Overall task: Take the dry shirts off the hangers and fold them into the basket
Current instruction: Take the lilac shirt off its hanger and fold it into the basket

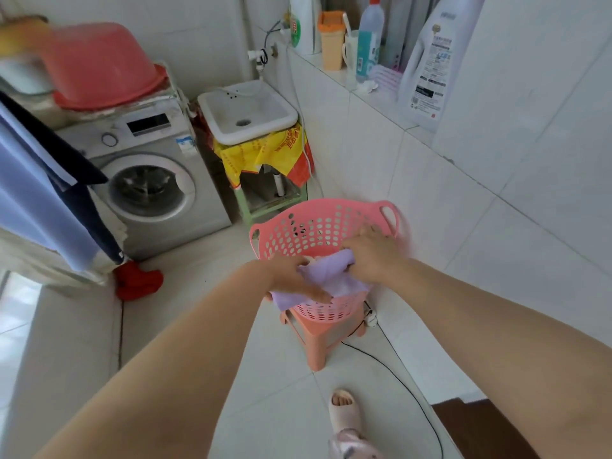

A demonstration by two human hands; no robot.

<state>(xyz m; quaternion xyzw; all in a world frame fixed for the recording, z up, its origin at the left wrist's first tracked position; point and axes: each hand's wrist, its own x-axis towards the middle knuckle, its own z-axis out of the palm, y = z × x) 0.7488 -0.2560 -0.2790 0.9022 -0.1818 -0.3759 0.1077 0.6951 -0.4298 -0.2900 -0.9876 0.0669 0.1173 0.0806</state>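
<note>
A pink perforated laundry basket (318, 223) stands on a small orange stool (318, 346) in the middle of the floor. A folded lilac shirt (326, 276) lies across the basket's near rim. My left hand (294, 276) grips its left side, and my right hand (374, 256) grips its right side just inside the basket. At the far left edge a light blue shirt (29, 200) and a dark navy garment (69, 160) hang down; their hangers are out of sight.
A grey washing machine (149, 180) with an upturned red basin (102, 67) stands at the back left, a white sink (246, 111) beside it. Bottles line the tiled ledge (381, 91) on the right. A red cloth (139, 279) and a black cable (407, 382) lie on the floor.
</note>
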